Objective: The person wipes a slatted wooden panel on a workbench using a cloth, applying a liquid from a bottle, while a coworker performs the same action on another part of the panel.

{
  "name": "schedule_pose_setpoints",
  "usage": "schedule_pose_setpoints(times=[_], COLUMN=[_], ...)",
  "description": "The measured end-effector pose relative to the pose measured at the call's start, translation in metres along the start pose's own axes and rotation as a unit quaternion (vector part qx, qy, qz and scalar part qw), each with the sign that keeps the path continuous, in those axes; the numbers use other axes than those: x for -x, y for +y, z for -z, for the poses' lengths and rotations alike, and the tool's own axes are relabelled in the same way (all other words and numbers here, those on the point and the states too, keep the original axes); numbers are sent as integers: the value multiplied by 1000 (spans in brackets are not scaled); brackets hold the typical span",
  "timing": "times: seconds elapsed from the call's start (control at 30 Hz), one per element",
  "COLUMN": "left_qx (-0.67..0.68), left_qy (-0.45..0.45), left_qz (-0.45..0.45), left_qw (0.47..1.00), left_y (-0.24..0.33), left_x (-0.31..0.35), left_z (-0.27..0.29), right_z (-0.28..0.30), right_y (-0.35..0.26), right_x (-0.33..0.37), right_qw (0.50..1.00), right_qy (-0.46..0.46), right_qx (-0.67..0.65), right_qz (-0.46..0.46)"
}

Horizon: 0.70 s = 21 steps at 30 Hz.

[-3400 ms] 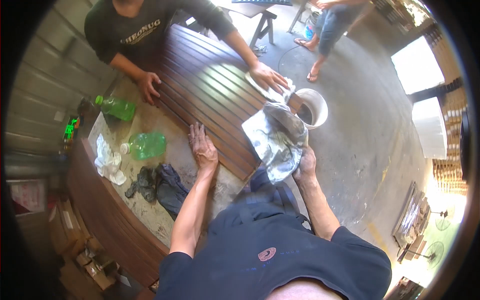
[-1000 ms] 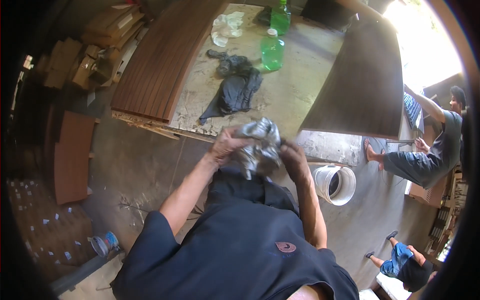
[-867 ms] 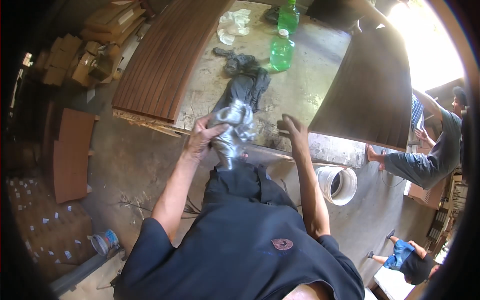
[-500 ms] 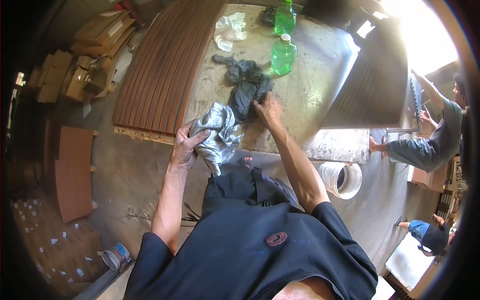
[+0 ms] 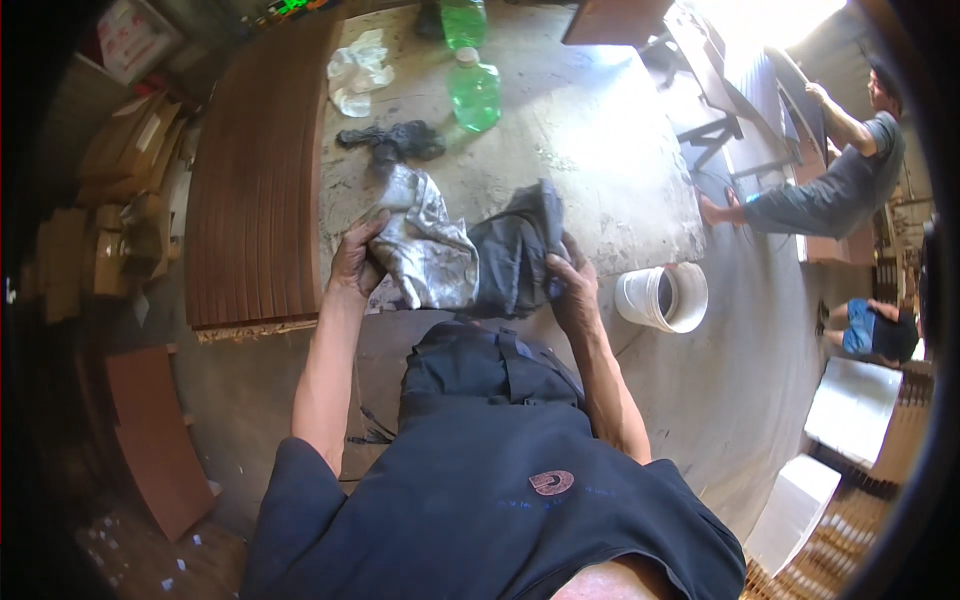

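Note:
My left hand (image 5: 358,257) is closed round the edge of a pale, stained rag (image 5: 432,255). Pinched in my right hand (image 5: 574,282) is a dark grey rag (image 5: 517,250). The two rags hang side by side and meet in the middle, over the near edge of the worktable (image 5: 570,165). Beyond the pale rag, a crumpled black rag (image 5: 402,143) lies on the tabletop. Farther back is a wrinkled white cloth or paper (image 5: 357,75). Two bottles of green liquid, a nearer one (image 5: 474,97) and a farther one (image 5: 463,28), stand near it.
Stacked brown grooved panels (image 5: 250,200) cover the table's left side. White buckets (image 5: 642,298) stand on the floor off its near right corner. A co-worker (image 5: 840,185) handles a panel at the far right. Cardboard boxes (image 5: 125,150) and a brown board (image 5: 160,440) are at left.
My right hand has lifted the dark grey rag from the table and drawn it beside the pale one. A large panel at the right has moved away, and my view has shifted right.

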State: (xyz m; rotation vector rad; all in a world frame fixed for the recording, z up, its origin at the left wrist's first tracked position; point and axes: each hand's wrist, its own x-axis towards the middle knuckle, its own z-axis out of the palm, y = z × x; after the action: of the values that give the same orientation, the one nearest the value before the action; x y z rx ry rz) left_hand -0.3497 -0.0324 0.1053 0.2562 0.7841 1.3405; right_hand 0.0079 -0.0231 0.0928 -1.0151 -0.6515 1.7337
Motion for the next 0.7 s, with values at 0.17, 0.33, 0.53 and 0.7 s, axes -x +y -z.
schedule_pose_setpoints(times=[0.17,0.33,0.53,0.7], left_qx=[-163,-605,-573,-494], left_qy=[3,173,-98,-280], left_qz=[13,-180,-181,13], left_qw=[987,756,793,823], left_y=[-18,-19,-100,-181], left_x=[-71,-87,-47,-22], left_z=[-15,-10,-148,-259], right_z=[66,100,105,114], right_y=[-23,-59,-117,-147], right_x=[44,72,88,96], right_qw=[992,986,985,986], right_qy=[20,81,55,28], right_qx=[-114,-120,-119,-69], right_qz=[43,77,116,150])
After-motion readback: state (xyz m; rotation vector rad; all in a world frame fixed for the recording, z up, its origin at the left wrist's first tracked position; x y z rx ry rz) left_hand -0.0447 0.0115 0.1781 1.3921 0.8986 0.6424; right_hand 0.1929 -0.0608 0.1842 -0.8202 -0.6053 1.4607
